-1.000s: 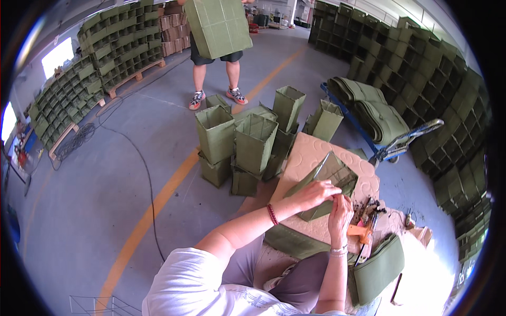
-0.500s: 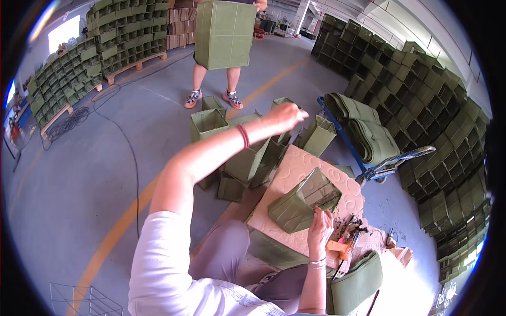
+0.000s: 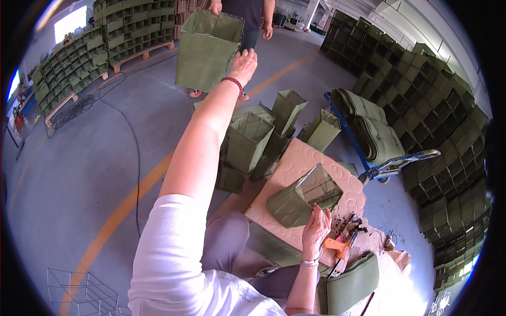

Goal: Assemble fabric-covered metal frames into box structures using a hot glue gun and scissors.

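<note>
My left hand (image 3: 244, 66) is stretched far forward, fingers extended, beside the right edge of a large green open-topped box (image 3: 203, 63). Another person's hand grips that box by its rim. Whether my fingertips touch it, I cannot tell. A smaller green box (image 3: 295, 203) lies on its side on a padded pinkish work surface (image 3: 308, 152), its open end towards the right. At the lower rim of this box, my right hand (image 3: 316, 226) has its fingers bent against the edge. An orange glue gun (image 3: 337, 245) lies just right of my right wrist.
Several green boxes (image 3: 250, 137) stand on the floor beyond the work surface. A blue trolley (image 3: 358, 147) carries folded green pieces (image 3: 371, 134). Stacked boxes (image 3: 421, 116) line the right side, with more on pallets (image 3: 142, 31) at far left. A wire frame (image 3: 84, 295) sits lower left.
My left arm has swung left and forward to the large box. The other person has come nearer, lowering and tilting that box so its opening shows. My right hand stays at the smaller box's rim.
</note>
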`<action>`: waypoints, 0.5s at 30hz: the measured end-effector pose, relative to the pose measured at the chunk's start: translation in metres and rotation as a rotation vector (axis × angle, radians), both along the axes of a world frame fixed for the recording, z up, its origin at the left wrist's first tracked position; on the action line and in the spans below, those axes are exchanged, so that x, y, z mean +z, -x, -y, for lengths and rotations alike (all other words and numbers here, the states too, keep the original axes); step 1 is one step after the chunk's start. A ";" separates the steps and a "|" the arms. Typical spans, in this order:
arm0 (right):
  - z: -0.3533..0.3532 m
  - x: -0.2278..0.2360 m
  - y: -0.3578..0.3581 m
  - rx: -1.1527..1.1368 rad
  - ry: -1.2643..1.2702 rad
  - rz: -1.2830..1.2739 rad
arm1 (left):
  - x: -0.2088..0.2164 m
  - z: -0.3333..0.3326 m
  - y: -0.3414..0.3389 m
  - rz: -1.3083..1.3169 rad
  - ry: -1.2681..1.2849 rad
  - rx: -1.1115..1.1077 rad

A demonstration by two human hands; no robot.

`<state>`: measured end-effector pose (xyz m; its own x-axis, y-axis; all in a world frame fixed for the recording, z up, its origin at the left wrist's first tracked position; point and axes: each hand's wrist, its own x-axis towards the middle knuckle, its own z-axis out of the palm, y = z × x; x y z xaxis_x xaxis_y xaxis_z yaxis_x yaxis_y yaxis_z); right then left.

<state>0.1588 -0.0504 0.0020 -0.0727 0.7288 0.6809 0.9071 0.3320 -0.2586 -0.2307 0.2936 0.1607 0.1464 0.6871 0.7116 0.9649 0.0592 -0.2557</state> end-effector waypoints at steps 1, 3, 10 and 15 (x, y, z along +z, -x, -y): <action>-0.001 0.004 0.003 0.014 -0.013 -0.012 | -0.003 0.000 0.005 0.005 -0.115 0.020; -0.002 0.004 0.007 0.032 -0.036 -0.022 | -0.007 -0.002 0.012 0.018 -0.150 0.021; -0.003 -0.001 0.005 0.014 -0.036 -0.025 | 0.008 0.003 -0.029 0.048 -0.067 -0.069; 0.000 0.002 0.005 0.000 -0.010 -0.020 | 0.017 0.003 -0.056 0.036 0.198 -0.074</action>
